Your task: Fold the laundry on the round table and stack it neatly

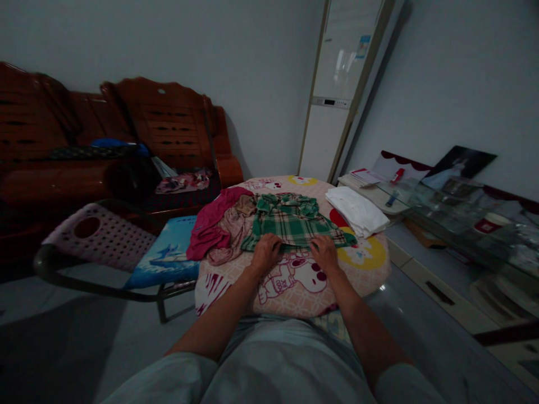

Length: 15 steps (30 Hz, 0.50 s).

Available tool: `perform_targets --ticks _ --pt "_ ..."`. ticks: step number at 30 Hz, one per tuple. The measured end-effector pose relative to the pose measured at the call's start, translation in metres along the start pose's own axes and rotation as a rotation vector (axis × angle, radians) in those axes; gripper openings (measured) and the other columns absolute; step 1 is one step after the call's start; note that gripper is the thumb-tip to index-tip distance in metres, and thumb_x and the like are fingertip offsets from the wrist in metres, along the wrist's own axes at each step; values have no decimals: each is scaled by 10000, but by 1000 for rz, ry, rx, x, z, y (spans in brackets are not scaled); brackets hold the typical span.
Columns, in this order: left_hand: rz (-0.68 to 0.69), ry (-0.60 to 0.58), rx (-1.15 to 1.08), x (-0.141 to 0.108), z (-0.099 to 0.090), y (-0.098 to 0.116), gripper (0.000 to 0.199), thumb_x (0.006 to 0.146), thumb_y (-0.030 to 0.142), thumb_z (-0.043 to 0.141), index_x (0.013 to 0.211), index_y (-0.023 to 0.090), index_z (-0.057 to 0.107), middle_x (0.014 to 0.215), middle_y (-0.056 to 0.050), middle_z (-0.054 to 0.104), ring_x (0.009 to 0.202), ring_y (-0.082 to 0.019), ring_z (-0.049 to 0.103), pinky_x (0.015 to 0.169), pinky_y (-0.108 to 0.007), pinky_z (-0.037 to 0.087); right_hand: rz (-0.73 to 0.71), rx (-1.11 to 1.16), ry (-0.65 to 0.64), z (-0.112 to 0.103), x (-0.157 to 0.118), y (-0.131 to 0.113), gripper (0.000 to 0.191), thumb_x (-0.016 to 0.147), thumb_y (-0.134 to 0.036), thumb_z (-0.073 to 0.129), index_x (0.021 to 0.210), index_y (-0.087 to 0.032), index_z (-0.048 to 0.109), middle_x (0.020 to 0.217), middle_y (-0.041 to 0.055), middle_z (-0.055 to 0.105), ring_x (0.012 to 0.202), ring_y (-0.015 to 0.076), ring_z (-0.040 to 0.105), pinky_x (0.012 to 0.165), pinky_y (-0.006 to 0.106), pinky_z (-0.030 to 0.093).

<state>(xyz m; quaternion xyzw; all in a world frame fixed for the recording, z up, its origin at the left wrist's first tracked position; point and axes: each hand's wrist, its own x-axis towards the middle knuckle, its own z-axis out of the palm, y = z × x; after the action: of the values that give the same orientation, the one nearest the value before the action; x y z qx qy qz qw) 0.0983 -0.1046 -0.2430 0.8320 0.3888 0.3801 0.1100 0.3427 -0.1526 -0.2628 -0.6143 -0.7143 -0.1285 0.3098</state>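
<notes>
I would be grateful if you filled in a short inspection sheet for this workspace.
Surface: table under a patterned tablecloth with cartoon prints.
Job's things: green plaid garment, near part spread, far part bunched; magenta cloth and crumpled beige-pink cloth on its left; folded white cloth on its right.
Clutter: papers and a paper cup off to the right.
Hands: left hand and right hand at the garment's near edge; grip unclear.
Cables: nothing seen on the tabletop.
Surroundings: wooden bench and chair left; tall white appliance behind.
</notes>
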Motion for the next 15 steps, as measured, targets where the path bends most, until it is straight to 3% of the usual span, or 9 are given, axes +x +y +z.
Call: perform_targets --ticks 6,9,11,15 --pt "-8 4 4 1 1 0 139 908 187 533 888 170 670 891 -73 649 910 -201 589 852 -322 466 -96 -80 -106 -4 14 -30 259 890 -375 612 1052 -180 663 1121 135 648 1061 283 530 945 427 403" --pt "-4 -16 16 1 1 -1 139 905 183 536 879 171 672 878 -72 648 900 -199 589 842 -320 466 -105 -90 -139 -2 19 -37 178 930 -246 517 964 -173 675 1097 141 649 1035 270 527 953 416 383" --pt "-3 -22 23 0 1 -1 142 905 185 534 876 173 672 876 -71 648 896 -199 588 838 -323 464 -81 -91 -139 -1 20 -36 232 923 -143 451 920 -176 680 1077 137 658 1023 260 525 954 407 372" --pt "14 -34 28 -1 1 -1 136 898 174 535 874 171 668 879 -70 645 898 -200 586 834 -317 462 9 -93 -96 -2 18 -25 251 893 -103 433 919 -167 674 998 132 670 980 263 523 921 404 376"
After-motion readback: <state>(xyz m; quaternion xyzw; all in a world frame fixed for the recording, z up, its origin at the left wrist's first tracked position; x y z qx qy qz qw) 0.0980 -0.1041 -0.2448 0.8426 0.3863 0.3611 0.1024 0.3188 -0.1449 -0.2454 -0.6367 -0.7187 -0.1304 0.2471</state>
